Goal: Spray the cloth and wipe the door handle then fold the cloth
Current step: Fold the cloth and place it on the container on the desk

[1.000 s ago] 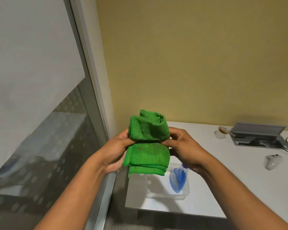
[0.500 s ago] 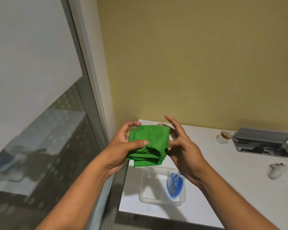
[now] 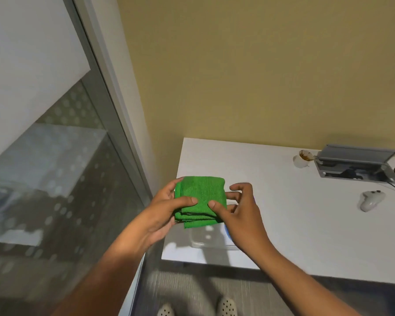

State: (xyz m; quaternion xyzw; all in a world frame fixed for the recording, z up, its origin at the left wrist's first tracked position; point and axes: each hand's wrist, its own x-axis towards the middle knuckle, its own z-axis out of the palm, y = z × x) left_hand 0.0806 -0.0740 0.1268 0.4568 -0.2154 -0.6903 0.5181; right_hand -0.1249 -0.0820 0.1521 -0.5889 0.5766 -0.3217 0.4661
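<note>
Head view, largest to smallest. The white surface (image 3: 306,224) is standing against a yellow wall (image 3: 260,65), with a glass partition (image 3: 43,179) running along its left side. The left hand (image 3: 164,210) is gripping the left edge of the folded green cloth (image 3: 201,199), thumb lying flat on top and fingers curled round the far corner. The right hand (image 3: 240,215) is half open, thumb tip pressing on the cloth's top face and fingers spreading loosely beside its right edge. The cloth, folded into a thick square with layered edges facing the viewer, is being held above the surface's near left corner. Directly beneath it, a clear plastic container (image 3: 205,240) is resting on the surface. Farther right are lying a grey cable box (image 3: 351,165), a white controller (image 3: 371,200) and a stained cup (image 3: 302,158).
</note>
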